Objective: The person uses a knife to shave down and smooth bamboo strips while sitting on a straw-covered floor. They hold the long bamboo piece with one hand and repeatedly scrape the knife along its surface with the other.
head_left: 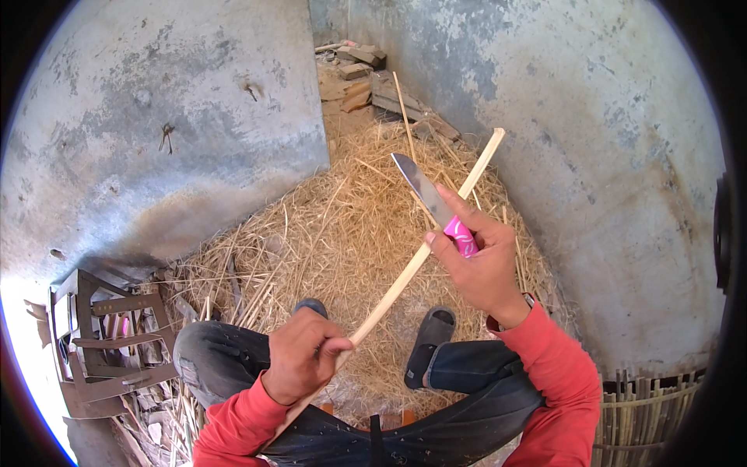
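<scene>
A long pale split strip (398,285), which looks like bamboo or wood, slants from my lap up to the right. My left hand (306,348) is closed around its lower part, thumb lying along it. In my right hand (489,257) is a knife (424,187) with a broad steel blade and a pink patterned handle (462,236). The blade points up and to the left. My right thumb also presses against the strip where it passes by the handle, so strip and knife meet there. The strip's upper end reaches past my right fingers.
Straw-like shavings (350,210) cover the floor, and bricks and rubble (359,62) lie at the back. A broken brown wooden frame (117,342) stands at the left. Worn walls (607,156) rise behind and to the right. A slatted basket (646,412) sits at lower right.
</scene>
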The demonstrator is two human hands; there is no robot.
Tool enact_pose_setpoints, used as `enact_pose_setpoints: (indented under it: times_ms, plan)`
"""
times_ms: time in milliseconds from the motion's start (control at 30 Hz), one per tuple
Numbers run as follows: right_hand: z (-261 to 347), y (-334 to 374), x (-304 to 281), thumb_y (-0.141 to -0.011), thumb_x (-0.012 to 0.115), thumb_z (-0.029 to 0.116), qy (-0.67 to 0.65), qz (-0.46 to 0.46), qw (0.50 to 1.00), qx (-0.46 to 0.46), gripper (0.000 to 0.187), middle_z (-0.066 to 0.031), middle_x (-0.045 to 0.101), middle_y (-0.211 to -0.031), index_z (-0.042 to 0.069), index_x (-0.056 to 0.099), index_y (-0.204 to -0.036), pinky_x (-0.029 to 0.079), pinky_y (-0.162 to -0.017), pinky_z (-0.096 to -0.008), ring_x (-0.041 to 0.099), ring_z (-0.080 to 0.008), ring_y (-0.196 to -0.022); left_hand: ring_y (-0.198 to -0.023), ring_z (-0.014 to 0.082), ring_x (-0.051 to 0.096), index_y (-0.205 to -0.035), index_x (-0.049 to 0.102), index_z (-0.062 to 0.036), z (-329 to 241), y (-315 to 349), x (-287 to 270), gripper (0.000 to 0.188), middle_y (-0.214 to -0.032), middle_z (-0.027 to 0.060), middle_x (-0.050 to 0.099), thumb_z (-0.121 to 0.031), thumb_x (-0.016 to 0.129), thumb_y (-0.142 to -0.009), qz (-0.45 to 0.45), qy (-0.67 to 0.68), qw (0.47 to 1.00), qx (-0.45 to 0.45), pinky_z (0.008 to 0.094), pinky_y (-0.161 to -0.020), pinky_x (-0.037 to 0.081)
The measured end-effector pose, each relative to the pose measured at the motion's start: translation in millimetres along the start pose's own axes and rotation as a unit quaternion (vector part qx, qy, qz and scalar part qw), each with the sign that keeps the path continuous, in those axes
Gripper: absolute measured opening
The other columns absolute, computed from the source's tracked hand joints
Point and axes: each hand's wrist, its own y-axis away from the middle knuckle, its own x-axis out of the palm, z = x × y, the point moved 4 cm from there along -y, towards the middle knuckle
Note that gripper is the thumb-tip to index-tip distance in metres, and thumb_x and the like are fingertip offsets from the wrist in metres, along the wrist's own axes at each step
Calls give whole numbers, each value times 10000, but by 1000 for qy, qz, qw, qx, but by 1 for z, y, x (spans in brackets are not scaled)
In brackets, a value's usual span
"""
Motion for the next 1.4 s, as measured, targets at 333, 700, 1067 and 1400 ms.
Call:
enact_pose_setpoints:
  times_ms: [333, 700, 1067, 1400]
  plan:
    - [-4, 1, -2, -864, 717, -23, -52, -44, 998, 16, 535, 77, 506, -768, 21, 625, -1389, 380, -612, -175, 419, 1, -678, -627, 250, 562, -859, 554, -51, 12, 11, 6, 189, -751, 88, 565, -87, 730, -918, -31, 82, 994, -58, 332, -573, 438]
    - [-12, 6, 6, -863, 707, -2, -51, -34, 998, 27, 520, 62, 565, -796, 43, 644, -1376, 405, -629, -177, 430, -1, -676, -645, 149, 580, -898, 490, -41, -16, 12, 18, 276, -773, 85, 589, -258, 554, -1058, 66, 272, 959, -38, 263, -610, 477]
    - [-21, -9, -31, -854, 719, -33, -96, -120, 987, 45, 527, 56, 598, -845, -12, 627, -1372, 445, -653, -180, 510, 1, -714, -570, 53, 424, -1080, 465, -78, 20, 12, -31, 195, -769, 13, 541, -238, 575, -1061, -215, 340, 892, -205, 184, -465, 363]
    - [-20, -9, -25, -859, 726, -30, -99, -109, 988, 48, 530, 54, 587, -860, -35, 611, -1377, 450, -660, -180, 515, -4, -732, -893, 242, 672, -1133, 735, -27, -10, 2, 14, 327, -1042, 128, 721, -115, 833, -834, 36, 133, 981, -140, 318, -775, 539]
